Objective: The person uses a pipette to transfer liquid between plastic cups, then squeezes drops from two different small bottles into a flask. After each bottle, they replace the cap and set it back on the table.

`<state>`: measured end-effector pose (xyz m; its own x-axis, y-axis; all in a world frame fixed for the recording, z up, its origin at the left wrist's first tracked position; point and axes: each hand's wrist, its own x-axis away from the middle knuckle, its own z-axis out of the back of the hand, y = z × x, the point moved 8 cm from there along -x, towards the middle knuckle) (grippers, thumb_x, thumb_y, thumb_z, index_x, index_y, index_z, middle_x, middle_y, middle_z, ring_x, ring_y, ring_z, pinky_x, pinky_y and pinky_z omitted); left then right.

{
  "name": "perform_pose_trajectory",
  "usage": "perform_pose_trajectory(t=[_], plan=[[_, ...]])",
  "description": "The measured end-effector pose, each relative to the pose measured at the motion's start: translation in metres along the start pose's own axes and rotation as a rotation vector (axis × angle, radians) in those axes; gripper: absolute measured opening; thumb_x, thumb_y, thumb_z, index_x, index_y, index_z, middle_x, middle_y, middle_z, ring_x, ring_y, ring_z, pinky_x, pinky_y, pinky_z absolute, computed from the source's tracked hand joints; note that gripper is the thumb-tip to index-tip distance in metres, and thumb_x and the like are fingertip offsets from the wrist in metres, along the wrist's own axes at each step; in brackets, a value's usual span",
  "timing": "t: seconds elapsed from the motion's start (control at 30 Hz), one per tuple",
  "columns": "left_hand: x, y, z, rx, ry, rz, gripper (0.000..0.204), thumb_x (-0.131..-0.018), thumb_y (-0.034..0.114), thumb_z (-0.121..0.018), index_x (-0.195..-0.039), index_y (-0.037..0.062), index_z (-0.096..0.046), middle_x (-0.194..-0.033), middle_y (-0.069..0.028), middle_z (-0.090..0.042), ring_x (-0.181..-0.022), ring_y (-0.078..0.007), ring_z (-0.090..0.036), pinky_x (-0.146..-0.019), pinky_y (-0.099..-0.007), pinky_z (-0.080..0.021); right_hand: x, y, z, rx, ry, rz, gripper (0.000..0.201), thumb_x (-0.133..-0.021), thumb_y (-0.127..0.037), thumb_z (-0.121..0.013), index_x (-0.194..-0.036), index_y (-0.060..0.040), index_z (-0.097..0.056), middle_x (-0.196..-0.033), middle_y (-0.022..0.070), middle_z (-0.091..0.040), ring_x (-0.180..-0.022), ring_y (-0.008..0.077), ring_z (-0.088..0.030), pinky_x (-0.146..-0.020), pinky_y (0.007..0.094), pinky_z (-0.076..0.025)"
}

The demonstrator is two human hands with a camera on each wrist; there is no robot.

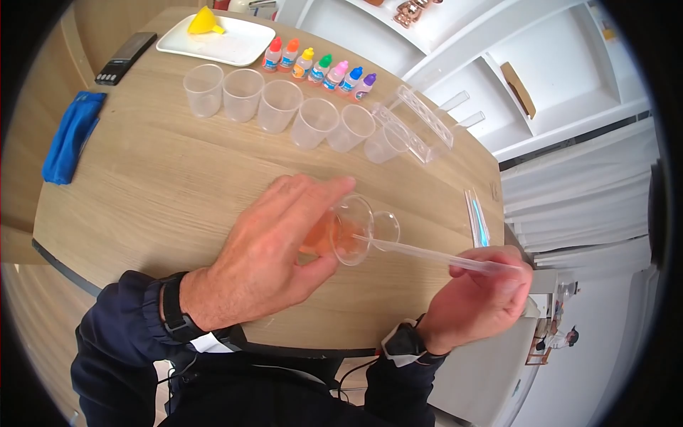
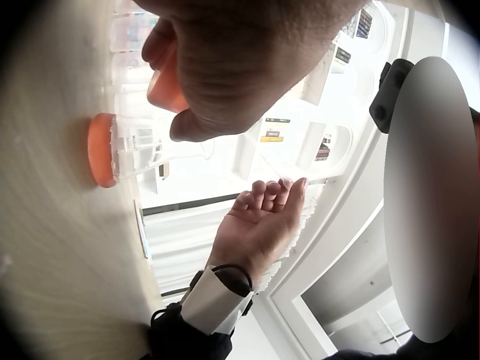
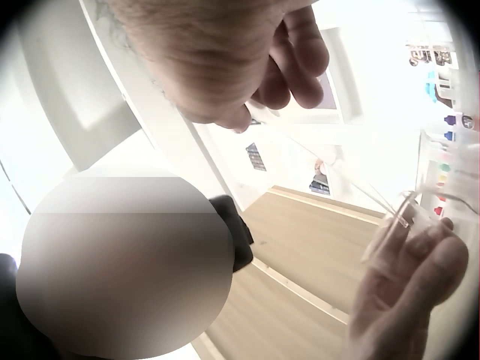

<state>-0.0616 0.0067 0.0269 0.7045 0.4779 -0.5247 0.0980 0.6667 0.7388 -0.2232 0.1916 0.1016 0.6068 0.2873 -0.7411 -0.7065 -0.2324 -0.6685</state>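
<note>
My left hand [image 1: 267,249] grips a clear plastic cup [image 1: 361,212] with orange liquid, thumb on the near side and fingers on the far side. In the left wrist view the cup is off the table and partly hidden by the hand. A translucent plastic dropper [image 1: 427,255] is pinched in my right hand [image 1: 491,299], its thin tip inside the cup's mouth. Just right of the cup shows the round rim of a second clear container [image 1: 395,229]. The left wrist view has this container standing on the table with orange liquid [image 2: 103,150] at its bottom.
Several empty plastic cups [image 1: 279,107] stand in a row behind, with capped colour bottles [image 1: 319,69] beyond. A clear test tube rack [image 1: 425,117] is at back right, thin strips [image 1: 478,220] at right. A white tray [image 1: 242,44] holds a yellow funnel [image 1: 204,23]. A scale [image 1: 126,58] and blue cloth [image 1: 73,135] lie left.
</note>
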Motion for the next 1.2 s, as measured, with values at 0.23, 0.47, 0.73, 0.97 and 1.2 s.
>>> perform_pose_trajectory(t=[0.23, 0.47, 0.73, 0.97, 1.2], plan=[[0.0, 0.0, 0.0, -0.008, 0.001, 0.0, 0.075, -0.082, 0.008, -0.095, -0.149, 0.0014, -0.06, -0.111, -0.0162, -0.07, -0.1, -0.0357, -0.068, -0.092, -0.0443, -0.054, 0.013, -0.004, -0.023, -0.021, -0.112, -0.006, 0.024, -0.099, -0.017, -0.087, -0.102, -0.0003, -0.07, -0.079, 0.0138, -0.072, -0.07, 0.0205, -0.069, -0.063, 0.0285, -0.052], [0.0, 0.0, -0.001, -0.005, -0.005, 0.004, 0.076, -0.082, 0.007, -0.094, -0.149, 0.0009, -0.059, -0.112, -0.0168, -0.069, -0.101, -0.0362, -0.067, -0.092, -0.0449, -0.054, 0.019, -0.002, -0.03, -0.002, -0.17, 0.026, 0.018, -0.096, -0.002, -0.086, -0.103, -0.0014, -0.07, -0.085, 0.0133, -0.077, -0.076, 0.0192, -0.068, -0.069, 0.0294, -0.052], [0.0, 0.0, -0.001, 0.004, -0.01, 0.009, 0.077, -0.081, 0.007, -0.094, -0.149, 0.0004, -0.059, -0.112, -0.0171, -0.069, -0.1, -0.0363, -0.066, -0.091, -0.0448, -0.054, 0.022, -0.004, -0.039, -0.022, -0.206, 0.006, 0.016, -0.096, 0.002, -0.085, -0.103, -0.0014, -0.071, -0.083, 0.012, -0.079, -0.075, 0.018, -0.068, -0.068, 0.0296, -0.053], [0.0, 0.0, 0.0, 0.008, -0.006, 0.003, 0.076, -0.081, 0.008, -0.094, -0.149, 0.0009, -0.06, -0.108, -0.0164, -0.068, -0.097, -0.036, -0.065, -0.088, -0.0447, -0.053, 0.024, 0.002, -0.041, -0.008, -0.201, -0.002, 0.017, -0.093, -0.001, -0.09, -0.099, -0.0001, -0.074, -0.085, 0.0113, -0.079, -0.075, 0.0184, -0.067, -0.068, 0.03, -0.052], [0.0, 0.001, 0.002, 0.004, 0.013, -0.007, 0.075, -0.082, 0.008, -0.094, -0.149, 0.0013, -0.06, -0.108, -0.0165, -0.068, -0.098, -0.0362, -0.065, -0.088, -0.0447, -0.053, 0.023, 0.012, -0.042, -0.059, -0.24, -0.1, 0.02, -0.091, -0.002, -0.092, -0.101, 0.0026, -0.075, -0.092, 0.0131, -0.078, -0.078, 0.018, -0.066, -0.072, 0.0295, -0.051]])
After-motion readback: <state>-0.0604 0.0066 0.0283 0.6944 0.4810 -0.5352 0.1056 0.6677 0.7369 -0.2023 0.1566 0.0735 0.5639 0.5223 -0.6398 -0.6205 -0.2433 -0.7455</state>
